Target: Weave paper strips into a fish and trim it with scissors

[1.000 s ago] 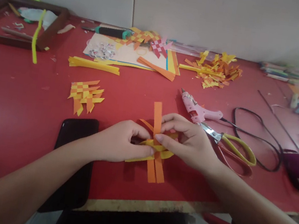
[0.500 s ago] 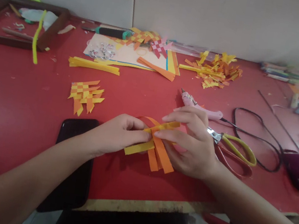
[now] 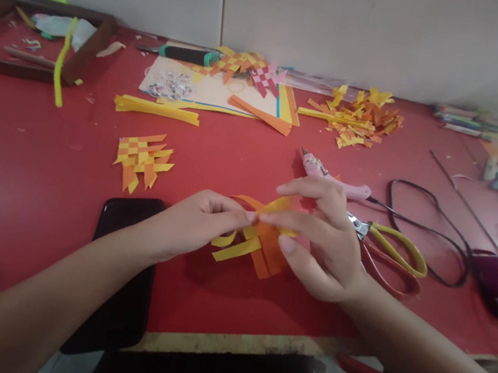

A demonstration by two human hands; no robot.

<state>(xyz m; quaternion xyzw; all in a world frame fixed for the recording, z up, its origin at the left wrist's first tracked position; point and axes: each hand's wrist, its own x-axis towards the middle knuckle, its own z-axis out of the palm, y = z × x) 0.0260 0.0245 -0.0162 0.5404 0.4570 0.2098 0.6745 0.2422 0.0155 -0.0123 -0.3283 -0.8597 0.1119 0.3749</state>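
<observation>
Head view, nearest first: the red table (image 3: 212,306) ends in a worn front edge just below the forearms, and a black phone (image 3: 124,268) lies flat under the left wrist. Just beyond, the left hand (image 3: 196,225) and right hand (image 3: 319,247) meet fingertip to fingertip, each pinching the bundle of orange and yellow paper strips (image 3: 263,248) held slightly above the tabletop. The strips look light, limp and easily creased or torn, so they are best taken near the crossing rather than by the loose ends. Yellow-handled scissors (image 3: 389,251) and a pink glue gun (image 3: 333,183) crowd the right hand, while bare table lies open on the left as far as a small woven piece (image 3: 141,158); paper scraps (image 3: 357,118) sit well back by the wall
</observation>
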